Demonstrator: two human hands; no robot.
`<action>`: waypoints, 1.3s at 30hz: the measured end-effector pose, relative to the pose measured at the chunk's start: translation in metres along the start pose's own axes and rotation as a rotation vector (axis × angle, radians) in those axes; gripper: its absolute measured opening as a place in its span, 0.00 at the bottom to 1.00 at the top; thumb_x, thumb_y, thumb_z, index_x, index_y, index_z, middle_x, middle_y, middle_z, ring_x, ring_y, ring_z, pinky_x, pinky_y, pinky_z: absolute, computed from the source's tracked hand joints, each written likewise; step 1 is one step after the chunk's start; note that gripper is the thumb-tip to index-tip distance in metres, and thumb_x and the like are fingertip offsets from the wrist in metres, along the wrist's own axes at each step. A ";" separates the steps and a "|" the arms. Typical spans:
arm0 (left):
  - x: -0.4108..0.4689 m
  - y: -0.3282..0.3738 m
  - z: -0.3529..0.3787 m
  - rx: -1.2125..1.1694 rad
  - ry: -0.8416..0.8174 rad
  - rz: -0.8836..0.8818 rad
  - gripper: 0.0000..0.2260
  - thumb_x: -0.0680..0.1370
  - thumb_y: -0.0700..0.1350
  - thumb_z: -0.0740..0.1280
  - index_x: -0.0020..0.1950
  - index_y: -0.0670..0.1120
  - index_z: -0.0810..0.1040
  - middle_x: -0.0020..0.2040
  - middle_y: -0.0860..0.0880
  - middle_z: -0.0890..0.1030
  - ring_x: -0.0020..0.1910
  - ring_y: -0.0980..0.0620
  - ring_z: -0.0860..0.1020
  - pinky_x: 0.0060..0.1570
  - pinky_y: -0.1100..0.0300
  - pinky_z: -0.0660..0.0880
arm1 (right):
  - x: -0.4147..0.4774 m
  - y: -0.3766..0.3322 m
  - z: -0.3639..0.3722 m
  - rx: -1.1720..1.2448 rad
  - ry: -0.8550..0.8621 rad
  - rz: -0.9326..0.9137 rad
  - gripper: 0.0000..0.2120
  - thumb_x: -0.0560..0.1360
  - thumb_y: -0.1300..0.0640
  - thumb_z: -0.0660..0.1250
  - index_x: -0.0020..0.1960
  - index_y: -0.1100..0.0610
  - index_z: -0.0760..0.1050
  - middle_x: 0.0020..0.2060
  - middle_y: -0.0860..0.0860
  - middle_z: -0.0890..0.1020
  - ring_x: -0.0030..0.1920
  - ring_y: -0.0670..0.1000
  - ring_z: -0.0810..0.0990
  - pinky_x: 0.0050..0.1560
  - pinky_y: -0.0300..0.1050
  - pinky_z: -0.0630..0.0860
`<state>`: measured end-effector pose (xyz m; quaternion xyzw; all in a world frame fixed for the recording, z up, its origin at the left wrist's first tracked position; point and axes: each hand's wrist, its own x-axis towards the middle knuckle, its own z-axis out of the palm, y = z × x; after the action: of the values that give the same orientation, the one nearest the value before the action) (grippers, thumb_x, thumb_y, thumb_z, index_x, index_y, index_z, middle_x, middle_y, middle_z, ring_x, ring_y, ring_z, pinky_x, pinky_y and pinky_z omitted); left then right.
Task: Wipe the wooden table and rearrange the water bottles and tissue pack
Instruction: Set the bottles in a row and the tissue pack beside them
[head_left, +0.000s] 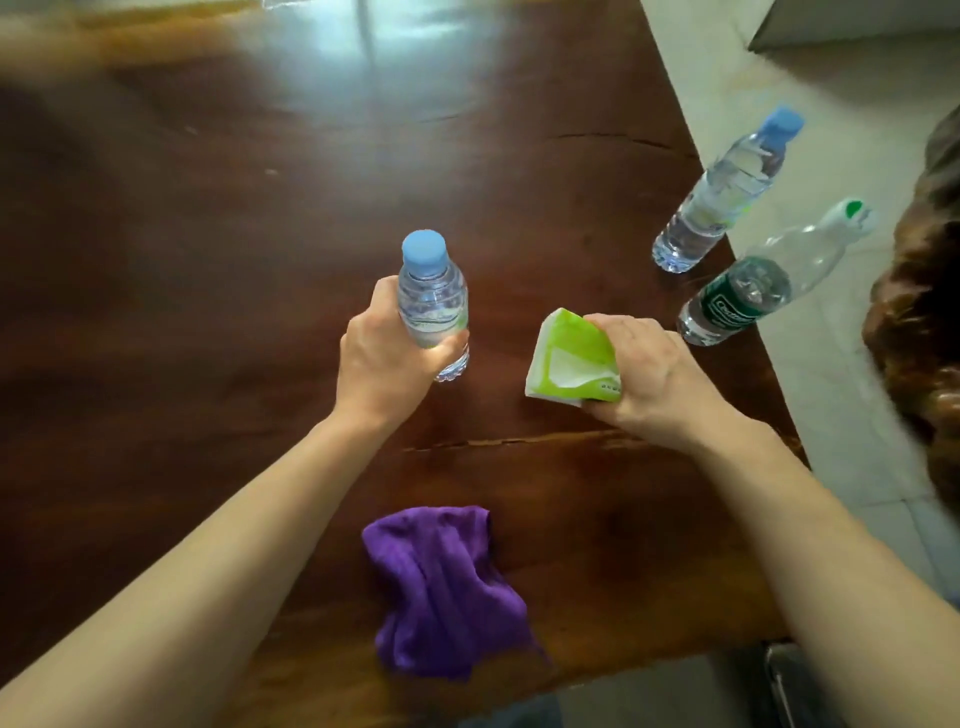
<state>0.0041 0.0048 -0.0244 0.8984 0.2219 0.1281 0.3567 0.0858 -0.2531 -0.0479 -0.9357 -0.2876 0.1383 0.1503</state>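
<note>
Blue-capped bottle (434, 306), upright, mid-surface, in the left hand (387, 358). Fingers wrapped round its lower half; base at or just above the wood, cannot tell which.

Tissue pack (574, 358), green and white, just right of that bottle, tilted up on edge. Right hand (649, 374) is closed over its right side, thumb under and fingers across the top. It looks lifted off the wood, though its lower corner may be touching.

Two more bottles stand near the right edge of the surface (234, 234): a second blue-capped one (719, 197) farther off, and a nearer one with a dark green label and white cap (753, 291). Both upright and free, close together, well apart from the hands.

Purple cloth (441, 587) lies crumpled near the front edge, between the forearms. Nobody holds it.

Judgement: this is the rearranging step, not the wiping, since the cloth is set aside and both hands carry items. Whether the wood has been wiped cannot be told from its sheen.

Next move calls for choosing spots and setting both things down, the bottle squarely on its base so it doesn't tip, and the pack laid flat. The pair at the right edge probably wants grouping with them.
</note>
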 end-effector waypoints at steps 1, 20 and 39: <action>0.005 -0.005 -0.002 -0.004 0.020 -0.022 0.26 0.68 0.53 0.79 0.59 0.44 0.75 0.50 0.47 0.85 0.49 0.43 0.84 0.50 0.49 0.79 | 0.015 -0.002 -0.001 -0.013 -0.008 -0.028 0.41 0.66 0.45 0.78 0.75 0.54 0.67 0.68 0.53 0.77 0.66 0.60 0.74 0.64 0.57 0.70; 0.052 -0.038 0.005 -0.076 0.050 -0.097 0.28 0.68 0.49 0.80 0.63 0.45 0.73 0.55 0.49 0.84 0.52 0.48 0.83 0.54 0.46 0.80 | 0.145 -0.002 0.016 -0.185 -0.232 -0.263 0.49 0.65 0.43 0.78 0.79 0.50 0.57 0.73 0.49 0.69 0.73 0.56 0.67 0.72 0.52 0.60; -0.070 -0.058 -0.002 0.167 -0.041 0.203 0.15 0.74 0.47 0.74 0.59 0.49 0.77 0.53 0.53 0.80 0.49 0.52 0.81 0.48 0.55 0.77 | -0.032 -0.006 -0.006 0.000 0.270 -0.067 0.16 0.74 0.55 0.75 0.59 0.59 0.81 0.59 0.55 0.82 0.60 0.57 0.79 0.60 0.54 0.77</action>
<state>-0.0757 0.0092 -0.0685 0.9453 0.1324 0.1261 0.2701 0.0593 -0.2680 -0.0351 -0.9356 -0.2960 0.0060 0.1921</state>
